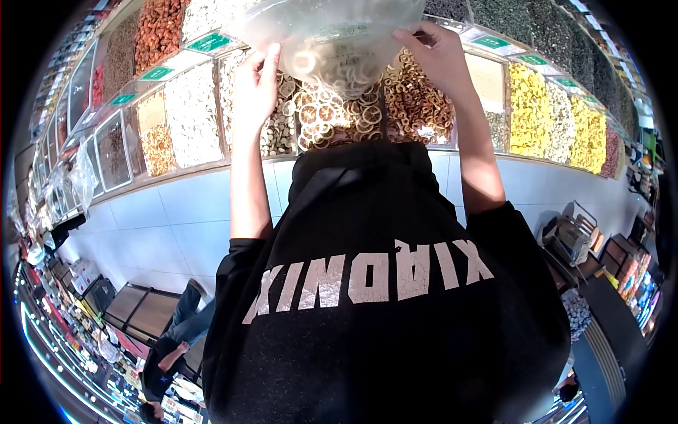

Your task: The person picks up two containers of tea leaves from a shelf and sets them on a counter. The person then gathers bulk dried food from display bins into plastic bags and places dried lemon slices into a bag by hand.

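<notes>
A clear plastic bag hangs between my hands over the bins, with pale dried fruit slices gathered at its bottom. My left hand pinches the bag's left side between thumb and fingers. On the other side my right hand grips the bag's right edge. Directly below lies a bin of dried lemon slices. Beside it, under my right hand, is a bin of brown dried rings. The bag's upper part runs out of view at the top.
Bins of white dried pieces, yellow dried flowers and red dried fruit curve around me. Green label cards stand along the dividers. A person sits behind at lower left. A cart stands at right.
</notes>
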Tool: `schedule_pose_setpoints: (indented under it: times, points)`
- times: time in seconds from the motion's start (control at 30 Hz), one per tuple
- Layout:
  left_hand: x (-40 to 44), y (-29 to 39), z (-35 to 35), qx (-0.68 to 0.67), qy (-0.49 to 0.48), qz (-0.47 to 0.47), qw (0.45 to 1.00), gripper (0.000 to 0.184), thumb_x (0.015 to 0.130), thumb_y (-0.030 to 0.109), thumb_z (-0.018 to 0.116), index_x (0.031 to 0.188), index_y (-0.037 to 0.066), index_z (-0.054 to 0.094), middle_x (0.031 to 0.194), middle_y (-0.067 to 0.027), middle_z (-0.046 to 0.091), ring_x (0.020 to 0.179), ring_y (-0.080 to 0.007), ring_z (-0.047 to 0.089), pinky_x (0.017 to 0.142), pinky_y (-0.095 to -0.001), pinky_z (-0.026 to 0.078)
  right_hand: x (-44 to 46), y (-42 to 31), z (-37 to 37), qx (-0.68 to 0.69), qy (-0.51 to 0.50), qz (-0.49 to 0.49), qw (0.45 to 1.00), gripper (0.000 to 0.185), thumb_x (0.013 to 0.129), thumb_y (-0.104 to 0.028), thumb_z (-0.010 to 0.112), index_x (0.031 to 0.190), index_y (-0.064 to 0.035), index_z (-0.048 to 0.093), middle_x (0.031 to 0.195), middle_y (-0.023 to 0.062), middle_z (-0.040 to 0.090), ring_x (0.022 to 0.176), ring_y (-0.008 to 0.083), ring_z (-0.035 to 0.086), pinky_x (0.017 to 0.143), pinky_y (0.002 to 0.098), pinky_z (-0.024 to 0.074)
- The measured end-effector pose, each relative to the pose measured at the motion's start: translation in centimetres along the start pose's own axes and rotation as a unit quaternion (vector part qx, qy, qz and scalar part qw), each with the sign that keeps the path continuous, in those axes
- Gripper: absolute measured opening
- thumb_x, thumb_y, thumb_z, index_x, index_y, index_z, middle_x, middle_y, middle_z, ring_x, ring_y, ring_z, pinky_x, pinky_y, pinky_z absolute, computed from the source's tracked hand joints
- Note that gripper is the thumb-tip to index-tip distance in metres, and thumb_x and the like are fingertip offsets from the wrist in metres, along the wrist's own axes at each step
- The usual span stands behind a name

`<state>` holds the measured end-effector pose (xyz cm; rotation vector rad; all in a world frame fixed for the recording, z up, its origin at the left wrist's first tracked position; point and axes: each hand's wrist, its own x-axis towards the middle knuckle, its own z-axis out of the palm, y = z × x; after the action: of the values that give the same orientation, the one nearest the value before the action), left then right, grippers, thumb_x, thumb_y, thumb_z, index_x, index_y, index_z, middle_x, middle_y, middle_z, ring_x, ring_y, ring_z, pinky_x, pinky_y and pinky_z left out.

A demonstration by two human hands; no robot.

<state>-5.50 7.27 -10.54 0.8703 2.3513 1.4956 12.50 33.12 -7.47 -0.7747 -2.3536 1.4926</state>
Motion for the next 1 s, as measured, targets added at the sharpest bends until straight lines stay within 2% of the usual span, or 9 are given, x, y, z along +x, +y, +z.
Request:
schedule_pose_setpoints:
  times: [0.13, 0.2, 0.33, 0.47, 0.53, 0.6, 0.63, 0.8, 1.0]
  points:
    - [0.5, -0.3, 0.1, -0.043, 0.009, 0.022, 0.999, 0.035, 0.104, 0.031, 0.058, 0.119, 0.004, 0.073, 0.068, 0.0010, 0.058, 0.061, -0.0059, 0.046, 0.057, -0.0253, 0.039, 0.5, 0.4, 0.1, 0.013, 0.001, -0.061, 0.998, 0.025, 0.095, -0.025, 0.071, 0.105, -0.0025, 0.072, 0.073, -0.0020, 0.064, 0.061, 0.0027, 0.049, 0.053, 0.0220, 0.0387]
    - [0.9, -1.2, 0.6, -0.016, 0.040, 0.073, 0.996, 0.034, 0.103, 0.030, 0.058, 0.118, 0.004, 0.073, 0.068, 0.0019, 0.057, 0.061, -0.0052, 0.045, 0.057, -0.0251, 0.038, 0.6, 0.4, 0.0, -0.015, -0.010, -0.028, 0.999, 0.024, 0.095, -0.025, 0.072, 0.104, -0.0022, 0.072, 0.074, -0.0012, 0.066, 0.061, 0.0035, 0.050, 0.054, 0.0218, 0.0390]
    - [1.3, 1.0, -0.7, -0.027, 0.023, 0.029, 0.999, 0.033, 0.103, 0.031, 0.059, 0.115, 0.004, 0.073, 0.072, -0.0009, 0.064, 0.066, -0.0058, 0.054, 0.060, -0.0251, 0.043, 1.5, 0.4, -0.9, -0.047, 0.012, -0.157, 0.986, 0.021, 0.095, -0.022, 0.071, 0.101, -0.0018, 0.073, 0.079, 0.0014, 0.069, 0.068, 0.0057, 0.057, 0.061, 0.0220, 0.0443]
    - [3.5, 3.9, -2.8, -0.073, 0.048, 0.089, 0.992, 0.029, 0.102, 0.027, 0.061, 0.116, 0.006, 0.073, 0.100, -0.0076, 0.074, 0.095, -0.0121, 0.065, 0.088, -0.0289, 0.051, 1.0, -7.0, -3.0, -0.002, 0.034, -0.181, 0.983, 0.014, 0.091, -0.009, 0.069, 0.101, 0.0011, 0.071, 0.087, 0.0060, 0.071, 0.079, 0.0107, 0.063, 0.073, 0.0256, 0.0499]
    - [0.9, 14.3, -3.6, 0.164, 0.123, -0.054, 0.977, 0.035, 0.099, 0.028, 0.063, 0.116, -0.002, 0.070, 0.111, -0.0108, 0.072, 0.102, -0.0206, 0.065, 0.093, -0.0346, 0.049, 0.9, -8.2, -3.5, 0.066, 0.031, -0.174, 0.982, 0.010, 0.093, -0.006, 0.067, 0.099, 0.0008, 0.072, 0.087, 0.0035, 0.070, 0.080, 0.0088, 0.062, 0.073, 0.0257, 0.0499]
    - [3.2, 10.5, -4.2, -0.028, 0.085, 0.116, 0.989, 0.030, 0.102, 0.022, 0.060, 0.116, -0.003, 0.070, 0.106, -0.0092, 0.073, 0.101, -0.0161, 0.063, 0.093, -0.0325, 0.048, 1.0, -9.5, -4.1, 0.125, 0.028, -0.180, 0.975, 0.010, 0.093, -0.007, 0.069, 0.098, 0.0017, 0.072, 0.087, -0.0006, 0.068, 0.079, 0.0062, 0.059, 0.071, 0.0234, 0.0485]
    - [3.4, 11.3, -4.4, -0.022, 0.093, 0.148, 0.984, 0.027, 0.102, 0.018, 0.058, 0.114, -0.004, 0.070, 0.102, -0.0072, 0.072, 0.098, -0.0124, 0.061, 0.091, -0.0297, 0.047, 0.8, -10.2, -4.3, 0.131, 0.038, -0.190, 0.972, 0.011, 0.093, -0.007, 0.069, 0.099, 0.0021, 0.072, 0.087, -0.0010, 0.068, 0.078, 0.0059, 0.058, 0.071, 0.0228, 0.0481]
    - [4.0, 11.8, -5.7, -0.031, 0.124, 0.187, 0.974, 0.022, 0.101, 0.015, 0.062, 0.108, -0.004, 0.071, 0.096, -0.0036, 0.071, 0.090, -0.0091, 0.060, 0.085, -0.0267, 0.048, -0.6, -12.4, -5.7, 0.108, 0.082, -0.227, 0.964, 0.011, 0.093, -0.007, 0.071, 0.100, 0.0006, 0.073, 0.086, -0.0021, 0.067, 0.077, 0.0045, 0.057, 0.066, 0.0218, 0.0454]
    - [3.3, 13.6, -5.3, -0.058, 0.091, 0.207, 0.972, 0.020, 0.098, 0.009, 0.061, 0.110, -0.004, 0.071, 0.104, -0.0070, 0.073, 0.099, -0.0134, 0.063, 0.093, -0.0285, 0.047, -0.8, -11.3, -5.8, 0.092, 0.154, -0.341, 0.923, 0.008, 0.092, -0.002, 0.069, 0.099, 0.0009, 0.072, 0.090, 0.0005, 0.068, 0.080, 0.0064, 0.061, 0.072, 0.0226, 0.0484]
